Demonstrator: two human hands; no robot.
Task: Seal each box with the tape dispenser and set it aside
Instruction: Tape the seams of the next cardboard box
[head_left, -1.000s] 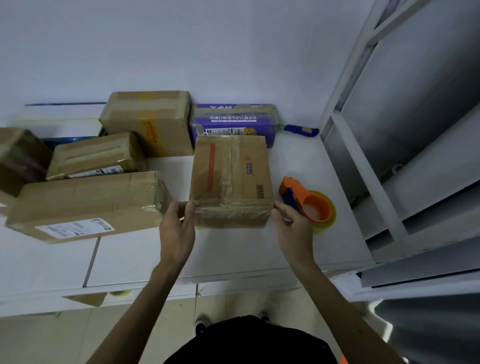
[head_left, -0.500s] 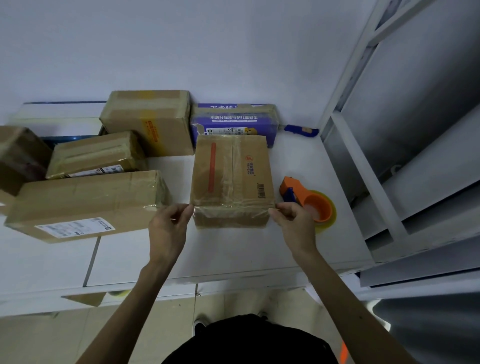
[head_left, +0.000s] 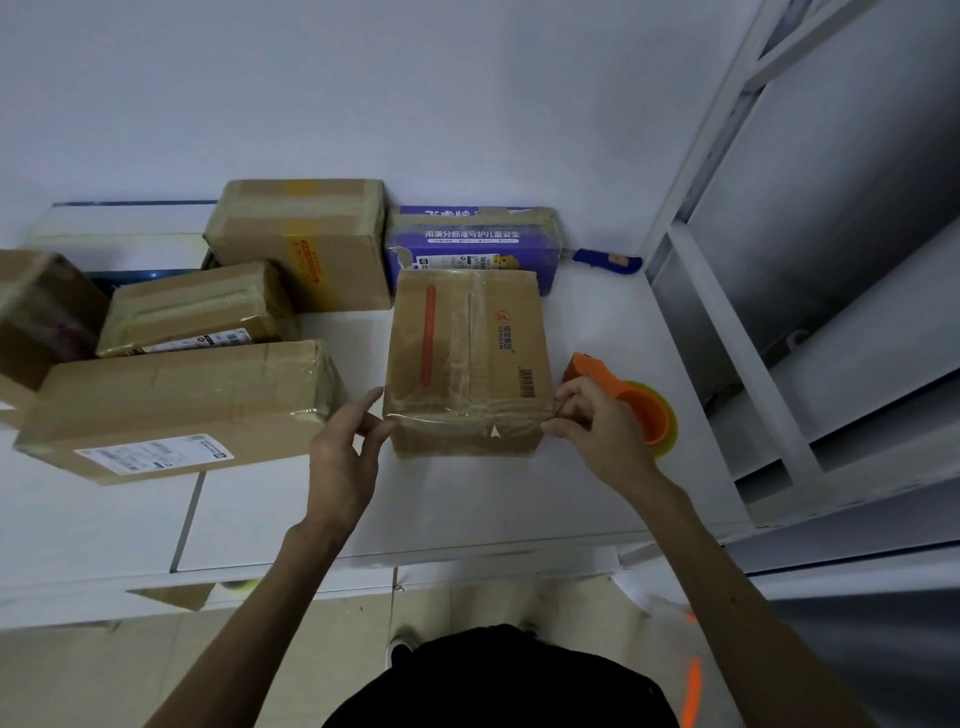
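Note:
A brown cardboard box (head_left: 467, 358) with a red stripe and clear tape across its top sits in the middle of the white table (head_left: 467, 499). My left hand (head_left: 343, 452) is at the box's near left corner, its fingers straight and touching the side. My right hand (head_left: 597, 426) is at the near right corner, fingers loosely bent against the taped edge. The orange tape dispenser (head_left: 628, 400) lies on the table just right of the box, partly hidden behind my right hand.
Several taped cardboard boxes (head_left: 176, 405) lie to the left and behind. A purple printed box (head_left: 472, 239) stands against the wall, a blue-handled knife (head_left: 608, 260) beside it. A grey metal shelf frame (head_left: 727, 322) borders the table on the right.
Both hands have slid slightly outward along the box's near edge. My left hand's fingers have straightened and eased off the corner. The box has not moved.

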